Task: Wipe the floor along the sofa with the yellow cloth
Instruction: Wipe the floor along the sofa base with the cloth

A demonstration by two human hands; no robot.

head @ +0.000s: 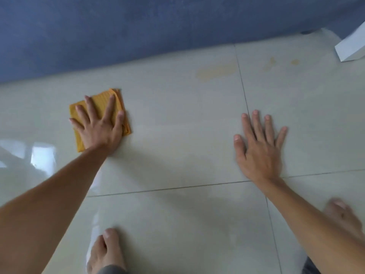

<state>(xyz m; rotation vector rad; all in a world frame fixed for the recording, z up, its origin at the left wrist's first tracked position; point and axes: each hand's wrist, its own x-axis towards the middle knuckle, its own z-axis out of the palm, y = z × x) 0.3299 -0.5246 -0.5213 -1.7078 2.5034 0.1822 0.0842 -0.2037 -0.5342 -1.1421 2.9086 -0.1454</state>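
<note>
A glossy floor of large pale beige tiles (177, 135) with thin dark grout lines fills most of the view, and along its far edge runs the base of a blue fabric sofa (118, 32), its lower edge slanting from the left, where it comes nearer, to the far right. A folded yellow cloth (102, 103) with a ribbed weave lies flat on the tile at the left, near the sofa's edge but apart from it. The left hand (98, 125) is pressed palm-down on this cloth with its fingers (109, 107) spread wide apart and flat, not curled around the fabric; the cloth's corners show beyond the fingertips and beside the wrist. The right hand (258, 147) lies palm-down on the bare tile at the right, well apart from the cloth, its fingers (256, 123) also spread and holding nothing; its fingertips sit just beside a grout line that runs toward the sofa. On the floor farther off, between the right hand and the sofa, there are faint yellowish stains (215, 73), with smaller spots to their right. A white angular object (351, 46) shows at the far right edge; what it is cannot be told. At the near edge a bare left foot (106, 252) stands on the tile, and a blurred bare right foot (341, 216) shows at the near right behind the forearm. Window light glares on the tiles at the left.
</note>
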